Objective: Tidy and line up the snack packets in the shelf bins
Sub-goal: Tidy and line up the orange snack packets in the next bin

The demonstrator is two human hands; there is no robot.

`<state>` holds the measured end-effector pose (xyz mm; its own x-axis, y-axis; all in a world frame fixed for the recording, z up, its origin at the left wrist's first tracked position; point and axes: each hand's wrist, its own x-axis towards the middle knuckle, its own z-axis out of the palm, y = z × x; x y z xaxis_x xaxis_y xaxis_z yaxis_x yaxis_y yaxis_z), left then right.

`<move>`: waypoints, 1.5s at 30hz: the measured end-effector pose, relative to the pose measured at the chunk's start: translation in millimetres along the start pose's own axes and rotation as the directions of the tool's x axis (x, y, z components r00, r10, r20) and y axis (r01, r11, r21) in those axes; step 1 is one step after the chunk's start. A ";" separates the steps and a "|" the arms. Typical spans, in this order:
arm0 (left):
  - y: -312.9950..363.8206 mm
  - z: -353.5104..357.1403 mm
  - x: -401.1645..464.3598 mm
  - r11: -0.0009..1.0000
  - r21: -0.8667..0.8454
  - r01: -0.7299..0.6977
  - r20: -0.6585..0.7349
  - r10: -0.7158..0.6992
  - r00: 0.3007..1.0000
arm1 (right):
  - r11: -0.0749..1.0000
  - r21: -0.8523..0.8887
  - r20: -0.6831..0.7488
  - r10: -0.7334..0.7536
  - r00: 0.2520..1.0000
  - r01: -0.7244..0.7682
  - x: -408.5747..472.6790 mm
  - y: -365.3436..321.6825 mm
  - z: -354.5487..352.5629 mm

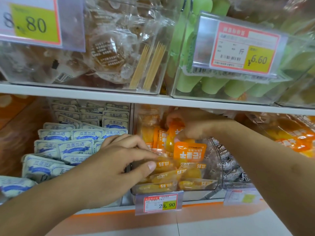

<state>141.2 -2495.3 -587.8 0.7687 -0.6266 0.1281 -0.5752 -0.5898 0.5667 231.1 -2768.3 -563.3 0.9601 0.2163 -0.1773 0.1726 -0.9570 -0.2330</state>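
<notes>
A clear shelf bin (219, 169) in the middle of the lower shelf holds several orange dried-mango packets (189, 151). My left hand (119, 160) reaches in from the lower left and pinches a clear mango packet (163, 165) between thumb and fingers at the bin's front left. My right hand (190, 125) is deeper in the same bin, under the upper shelf, and grips the top of an upright orange packet (172, 137). Its fingertips are partly hidden by the packet.
Left of the mango bin stand rows of white-and-blue packets (76, 143). To the right lies a bin of dark-printed packets (228, 160). A price tag reading 29.90 (160, 202) hangs at the front. The white upper shelf (102, 96) carries clear bins close overhead.
</notes>
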 end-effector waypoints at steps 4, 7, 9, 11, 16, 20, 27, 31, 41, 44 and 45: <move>0.8 -0.6 1.6 1.000 0.009 0.007 0.008 -0.007 1.000 | 1.000 0.018 -0.039 0.006 0.999 -0.005 -3.1 -1.7 -3.5; 1.4 -0.6 2.6 1.000 0.029 -0.002 0.003 0.002 1.000 | 0.998 0.055 -0.139 0.009 0.990 -0.001 -11.5 -2.9 -6.3; 1.7 0.2 3.1 0.999 0.047 0.009 0.010 -0.010 1.000 | 0.995 0.094 -0.224 -0.002 0.975 0.023 -22.3 -3.8 -3.5; 4.0 1.2 2.6 0.997 0.071 0.034 0.015 -0.035 0.999 | 0.993 0.094 -0.346 -0.030 0.938 0.066 -39.8 -2.9 6.0; 14.0 2.0 2.4 0.991 0.059 0.120 -0.081 -0.115 0.990 | 0.965 -0.016 -0.724 -0.193 0.662 0.263 -102.9 -13.5 19.4; 31.2 -1.8 -1.5 0.988 -0.046 0.145 -0.238 -0.152 0.959 | 0.816 0.475 -0.772 0.206 0.602 0.329 -142.7 -38.8 7.1; 77.1 -6.7 -9.0 0.653 -0.744 0.142 -0.047 -0.262 0.964 | 0.224 0.943 -0.328 0.528 0.783 0.245 -164.9 -74.8 22.9; 81.3 -5.7 -13.6 0.718 -0.685 0.122 -0.144 -0.298 0.944 | 0.478 0.871 -0.364 0.466 0.806 0.117 -167.9 -74.9 24.5; 95.8 4.5 15.5 0.987 -0.142 -0.070 -0.452 -0.002 0.892 | 0.907 0.400 -0.605 0.151 0.782 0.134 -164.8 -41.7 -5.0; 93.8 8.0 26.0 0.979 -0.197 -0.049 -0.386 -0.032 0.922 | 0.850 0.514 -0.580 0.241 0.778 0.120 -161.1 -29.0 12.2; 92.3 8.9 28.3 0.978 -0.202 -0.040 -0.350 -0.034 0.936 | 0.846 0.520 -0.582 0.254 0.773 0.114 -161.2 -24.6 15.8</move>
<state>107.4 -2572.0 -539.0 0.8368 -0.3887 0.3855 -0.5374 -0.4487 0.7141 68.7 -2776.6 -544.1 0.9138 -0.1878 0.3602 0.1411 -0.6847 -0.7150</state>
